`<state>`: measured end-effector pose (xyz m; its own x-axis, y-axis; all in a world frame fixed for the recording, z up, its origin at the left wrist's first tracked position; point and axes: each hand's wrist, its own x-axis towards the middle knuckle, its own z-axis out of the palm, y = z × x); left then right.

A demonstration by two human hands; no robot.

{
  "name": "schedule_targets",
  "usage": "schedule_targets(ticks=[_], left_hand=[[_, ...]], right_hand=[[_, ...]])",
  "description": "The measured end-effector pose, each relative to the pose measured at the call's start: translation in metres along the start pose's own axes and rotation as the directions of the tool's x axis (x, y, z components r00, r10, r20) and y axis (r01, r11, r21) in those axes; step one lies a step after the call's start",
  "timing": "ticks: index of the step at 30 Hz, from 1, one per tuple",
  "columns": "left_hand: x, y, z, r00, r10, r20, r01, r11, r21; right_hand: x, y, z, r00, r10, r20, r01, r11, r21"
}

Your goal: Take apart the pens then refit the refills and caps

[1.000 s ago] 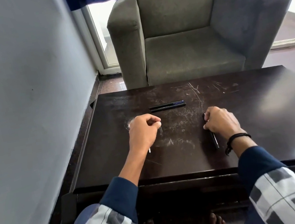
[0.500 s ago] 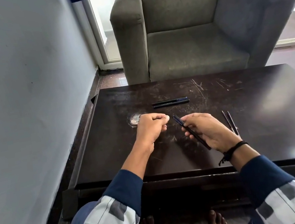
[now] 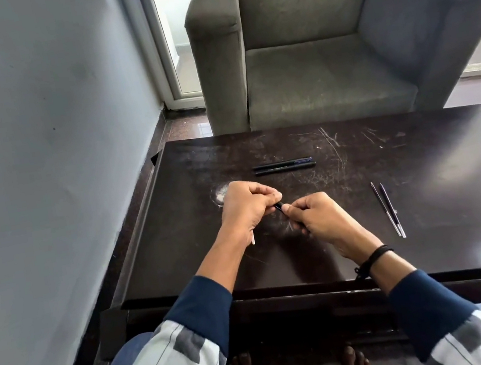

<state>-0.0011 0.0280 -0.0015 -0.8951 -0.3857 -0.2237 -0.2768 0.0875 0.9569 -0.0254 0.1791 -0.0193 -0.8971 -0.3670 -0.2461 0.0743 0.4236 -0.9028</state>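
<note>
Left hand and right hand both curled, fingertips meeting, each gripping the black pen between them; 2 refills right of the right hand.

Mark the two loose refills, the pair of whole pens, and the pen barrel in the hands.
loose refills point(image 3: 390, 210): head view, mid-shaft of right one.
whole pens point(image 3: 285, 168): head view, middle of nearer pen.
pen barrel point(image 3: 278, 206): head view, exposed bit between the hands.

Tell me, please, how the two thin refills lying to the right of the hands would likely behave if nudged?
The two thin refills look round and slender, so they would probably roll on the smooth dark table. Being so thin, they are likely light and may flex slightly.
</note>
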Motion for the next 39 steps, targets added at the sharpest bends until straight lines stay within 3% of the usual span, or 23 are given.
schedule_targets(ticks=[5, 10, 21, 27, 29, 31, 35, 39], left_hand=[[-0.002, 0.003, -0.003, 0.997, 0.051, -0.052, -0.051, 0.999, -0.004], [-0.003, 0.005, -0.003, 0.997, 0.053, -0.050, -0.053, 0.999, 0.002], [-0.005, 0.006, -0.006, 0.998, 0.065, -0.026, -0.065, 0.998, -0.001], [0.011, 0.009, -0.026, 0.982, 0.093, -0.162, -0.094, 0.996, 0.005], [0.014, 0.009, -0.035, 0.981, 0.091, -0.171, -0.080, 0.994, 0.069], [0.013, 0.009, -0.036, 0.991, 0.090, -0.094, -0.067, 0.974, 0.218], [0.001, 0.004, -0.007, 0.992, 0.002, 0.129, -0.078, 0.805, 0.588], [-0.007, -0.003, 0.008, 0.986, -0.017, 0.163, -0.100, 0.729, 0.677]], right_hand=[[0.001, -0.013, 0.006, 0.994, -0.033, -0.109, 0.015, 0.987, -0.162], [-0.001, -0.018, 0.002, 0.991, -0.032, -0.133, 0.004, 0.979, -0.206], [-0.001, -0.015, 0.000, 0.997, -0.048, -0.054, 0.033, 0.967, -0.253], [-0.001, -0.015, -0.018, 0.998, -0.014, 0.057, 0.028, 0.967, -0.255], [0.001, -0.012, -0.024, 0.999, 0.019, 0.028, -0.013, 0.977, -0.213], [0.004, -0.010, -0.028, 0.997, 0.055, -0.047, -0.059, 0.993, -0.099], [0.006, -0.014, -0.030, 0.982, 0.084, -0.166, -0.067, 0.993, 0.101], [0.011, -0.011, -0.030, 0.972, 0.142, -0.185, -0.102, 0.973, 0.209]])
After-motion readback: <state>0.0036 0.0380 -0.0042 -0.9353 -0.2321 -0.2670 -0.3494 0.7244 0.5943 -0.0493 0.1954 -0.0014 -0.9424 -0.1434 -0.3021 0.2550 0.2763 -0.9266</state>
